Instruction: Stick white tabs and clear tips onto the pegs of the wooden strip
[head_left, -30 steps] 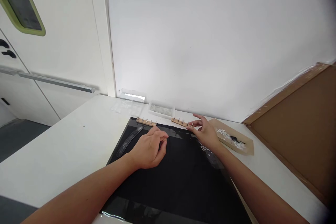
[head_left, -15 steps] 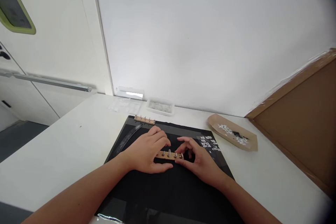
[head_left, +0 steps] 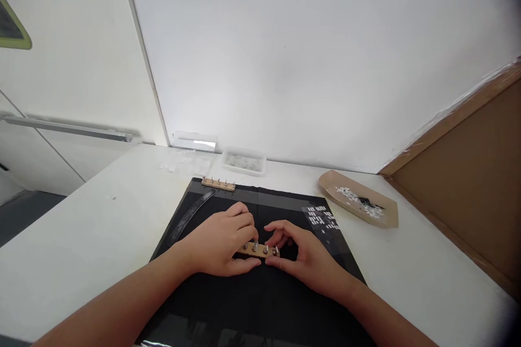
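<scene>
A short wooden strip (head_left: pixel 260 251) with a row of small metal posts lies on the black mat (head_left: pixel 260 303). A translucent nail-shaped piece (head_left: pixel 255 245) stands upright on one of the posts. My left hand (head_left: pixel 228 239) covers the strip's left end, thumb along the near side and curled fingers on the far side, fingertips by the upright piece. At the right end, my right hand (head_left: pixel 303 252) has its thumb at the near edge and bent fingers at the far edge. Contact under both hands is partly hidden.
A second post strip (head_left: pixel 218 184) and a dark curved band (head_left: pixel 191 216) lie on the mat's far left. Small white pieces (head_left: pixel 319 217) sit in rows at right. Beyond are a clear plastic box (head_left: pixel 244 162) and a brown paper tray (head_left: pixel 345 203) holding white bits.
My left fingertips have come down against the upright translucent piece. My right hand stays around the strip's right end. The view has shifted slightly.
</scene>
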`<action>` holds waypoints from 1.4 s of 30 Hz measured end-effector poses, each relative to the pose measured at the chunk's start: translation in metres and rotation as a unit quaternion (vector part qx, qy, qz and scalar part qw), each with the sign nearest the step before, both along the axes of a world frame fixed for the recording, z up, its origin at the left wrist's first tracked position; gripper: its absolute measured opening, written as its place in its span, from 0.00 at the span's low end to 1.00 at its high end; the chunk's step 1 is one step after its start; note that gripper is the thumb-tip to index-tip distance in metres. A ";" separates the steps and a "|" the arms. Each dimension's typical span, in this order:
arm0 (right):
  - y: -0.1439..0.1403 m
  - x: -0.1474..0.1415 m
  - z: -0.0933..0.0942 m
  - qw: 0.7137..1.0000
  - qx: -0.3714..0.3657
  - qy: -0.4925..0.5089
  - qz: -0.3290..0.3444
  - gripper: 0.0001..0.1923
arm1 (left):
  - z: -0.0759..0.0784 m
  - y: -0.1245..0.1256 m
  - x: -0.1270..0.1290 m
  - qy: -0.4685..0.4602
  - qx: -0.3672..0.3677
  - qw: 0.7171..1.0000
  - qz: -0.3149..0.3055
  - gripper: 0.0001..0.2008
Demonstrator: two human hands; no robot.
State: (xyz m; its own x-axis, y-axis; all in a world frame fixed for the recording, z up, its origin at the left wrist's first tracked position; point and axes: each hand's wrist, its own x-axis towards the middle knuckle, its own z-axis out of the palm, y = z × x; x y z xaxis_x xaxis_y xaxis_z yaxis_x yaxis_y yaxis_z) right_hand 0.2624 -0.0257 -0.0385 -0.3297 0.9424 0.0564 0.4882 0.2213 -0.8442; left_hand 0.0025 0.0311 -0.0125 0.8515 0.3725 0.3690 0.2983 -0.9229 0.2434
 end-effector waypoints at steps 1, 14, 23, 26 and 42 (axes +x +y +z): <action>0.000 0.000 0.000 1.000 0.000 -0.001 0.000 0.26 | 0.001 -0.001 0.000 0.005 0.004 1.000 0.002 0.14; -0.001 0.001 -0.002 1.000 0.006 0.002 0.000 0.34 | -0.005 -0.001 0.002 0.006 0.014 1.000 0.010 0.09; 0.000 0.002 -0.003 1.000 0.009 -0.002 0.002 0.38 | -0.010 -0.002 0.005 -0.031 -0.047 0.998 0.024 0.05; -0.001 0.001 -0.002 1.000 0.013 -0.003 0.001 0.37 | -0.011 -0.001 0.005 -0.047 -0.058 0.997 0.024 0.05; 0.000 0.003 -0.005 1.000 0.008 -0.001 0.012 0.37 | -0.012 0.001 0.004 -0.061 -0.080 0.995 0.021 0.06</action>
